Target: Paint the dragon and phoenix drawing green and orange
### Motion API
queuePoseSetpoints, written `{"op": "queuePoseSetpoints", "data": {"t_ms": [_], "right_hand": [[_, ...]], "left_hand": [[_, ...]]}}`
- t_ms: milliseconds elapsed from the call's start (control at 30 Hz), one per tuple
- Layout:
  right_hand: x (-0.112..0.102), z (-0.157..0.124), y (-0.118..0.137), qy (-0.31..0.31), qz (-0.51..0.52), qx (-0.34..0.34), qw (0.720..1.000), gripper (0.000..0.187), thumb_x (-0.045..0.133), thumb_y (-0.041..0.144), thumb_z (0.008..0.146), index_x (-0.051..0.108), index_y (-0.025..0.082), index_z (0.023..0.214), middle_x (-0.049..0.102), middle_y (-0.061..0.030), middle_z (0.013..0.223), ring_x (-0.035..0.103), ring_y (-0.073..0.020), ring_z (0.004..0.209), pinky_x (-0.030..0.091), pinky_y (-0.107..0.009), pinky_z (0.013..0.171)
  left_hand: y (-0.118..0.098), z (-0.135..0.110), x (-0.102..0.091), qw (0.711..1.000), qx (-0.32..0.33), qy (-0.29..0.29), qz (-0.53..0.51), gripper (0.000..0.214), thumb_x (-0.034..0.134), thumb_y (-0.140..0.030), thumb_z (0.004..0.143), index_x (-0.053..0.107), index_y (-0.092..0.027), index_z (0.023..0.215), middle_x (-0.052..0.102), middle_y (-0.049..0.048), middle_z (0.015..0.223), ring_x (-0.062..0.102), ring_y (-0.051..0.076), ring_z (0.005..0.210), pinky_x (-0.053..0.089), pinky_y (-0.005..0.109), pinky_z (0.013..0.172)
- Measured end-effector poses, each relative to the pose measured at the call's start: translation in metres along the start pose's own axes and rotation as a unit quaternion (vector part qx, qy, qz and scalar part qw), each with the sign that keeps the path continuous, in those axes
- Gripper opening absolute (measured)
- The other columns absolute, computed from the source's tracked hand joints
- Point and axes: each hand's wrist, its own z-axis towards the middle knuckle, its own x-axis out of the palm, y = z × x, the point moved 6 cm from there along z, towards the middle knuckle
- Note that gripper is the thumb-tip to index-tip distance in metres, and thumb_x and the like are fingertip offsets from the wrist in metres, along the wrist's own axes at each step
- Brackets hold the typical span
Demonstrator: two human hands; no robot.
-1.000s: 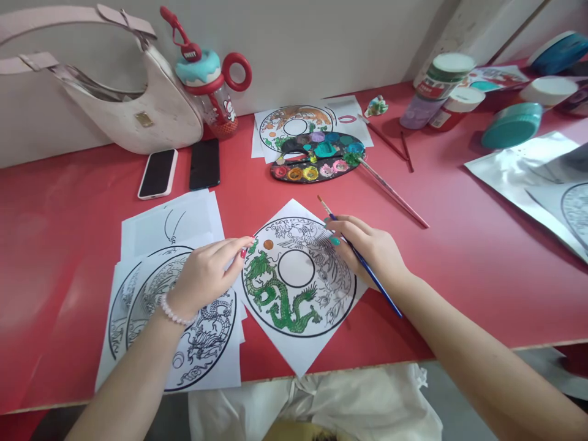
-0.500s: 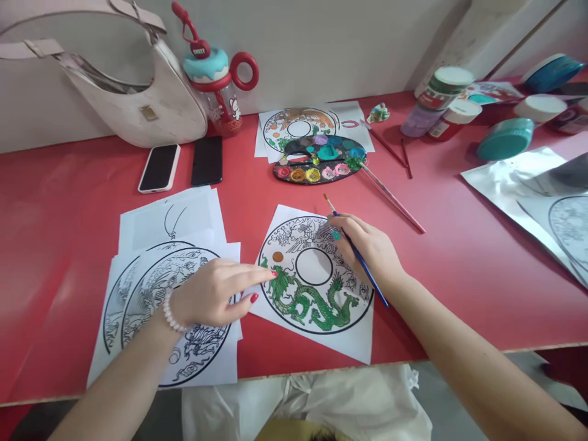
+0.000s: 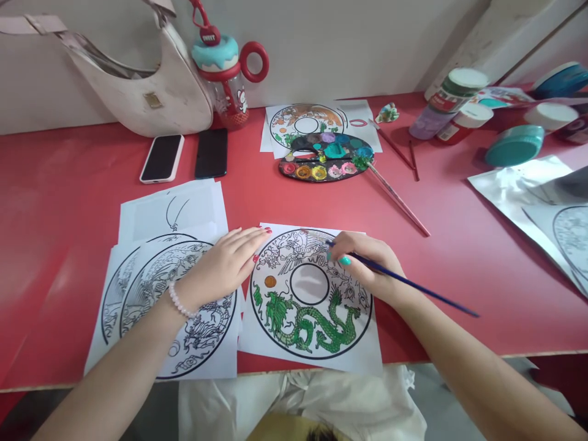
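A printed colouring sheet (image 3: pixel 310 361) lies before me, its ring design holding a green-painted dragon, a small orange disc and an unpainted phoenix. My left hand (image 3: pixel 227 263), wearing a beaded bracelet, rests with outstretched fingers at the sheet's upper left edge. Its palm and wrist lie over a stack of unpainted sheets (image 3: pixel 211 352). Fingers of my right hand (image 3: pixel 367 260) are closed around a blue paintbrush (image 3: pixel 422 288) over the sheet's upper right side. The brush handle points right, and its bristle end is hidden by the fingers.
Behind the sheet, a paint palette (image 3: pixel 328 162) holds a pink-handled brush (image 3: pixel 399 202) and overlaps a partly painted sheet (image 3: pixel 271 138). Two phones (image 3: pixel 163 159), a white handbag (image 3: pixel 138 101) and a drinking cup (image 3: pixel 227 86) stand back left. Paint jars (image 3: pixel 514 147) are at right.
The colouring sheet has turned to lie straighter. My left hand has moved up to its upper left corner. My right hand has tilted the brush so its handle points further right.
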Motion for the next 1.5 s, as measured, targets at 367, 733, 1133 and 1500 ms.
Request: {"op": "queuePoseSetpoints", "data": {"t_ms": [367, 733, 1133, 1500], "right_hand": [[0.017, -0.007, -0.007, 0.054, 0.132, 0.127, 0.982, 0.009, 0.054, 0.013, 0.074, 0.047, 0.018, 0.077, 0.047, 0.0036, 0.066, 0.041, -0.0060, 0.053, 0.036, -0.019, 0.046], [0.020, -0.011, -0.014, 0.057, 0.115, 0.154, 0.980, 0.012, 0.055, 0.018, 0.076, 0.044, 0.020, 0.071, 0.048, 0.0021, 0.064, 0.045, -0.0090, 0.056, 0.037, -0.022, 0.049], [0.021, -0.010, -0.010, 0.057, 0.126, 0.123, 0.983, 0.016, 0.053, 0.007, 0.074, 0.044, 0.021, 0.072, 0.049, 0.0021, 0.065, 0.044, -0.0090, 0.057, 0.037, -0.022, 0.050], [0.021, -0.005, -0.004, 0.065, 0.094, 0.099, 0.988, 0.016, 0.051, 0.008, 0.075, 0.044, 0.021, 0.070, 0.050, 0.0020, 0.063, 0.046, -0.0090, 0.055, 0.039, -0.023, 0.049]], "left_hand": [[-0.001, 0.003, 0.005, 0.999, -0.019, 0.031, -0.007, 0.043, 0.035, -0.017, 0.095, 0.040, -0.016, 0.137, 0.047, 0.0092, 0.141, 0.042, 0.021, 0.132, 0.039, 0.047, 0.110], [-0.004, 0.001, 0.002, 1.000, 0.005, 0.023, 0.009, 0.043, 0.036, -0.017, 0.095, 0.039, -0.017, 0.138, 0.048, 0.0088, 0.141, 0.043, 0.021, 0.132, 0.040, 0.045, 0.109], [-0.003, -0.001, 0.002, 1.000, 0.016, 0.013, -0.011, 0.045, 0.037, -0.017, 0.095, 0.037, -0.017, 0.140, 0.047, 0.0085, 0.141, 0.041, 0.022, 0.133, 0.039, 0.046, 0.110], [-0.004, -0.001, 0.002, 1.000, 0.025, 0.017, -0.007, 0.044, 0.036, -0.018, 0.096, 0.036, -0.017, 0.141, 0.047, 0.0079, 0.142, 0.040, 0.022, 0.134, 0.039, 0.047, 0.110]]}}
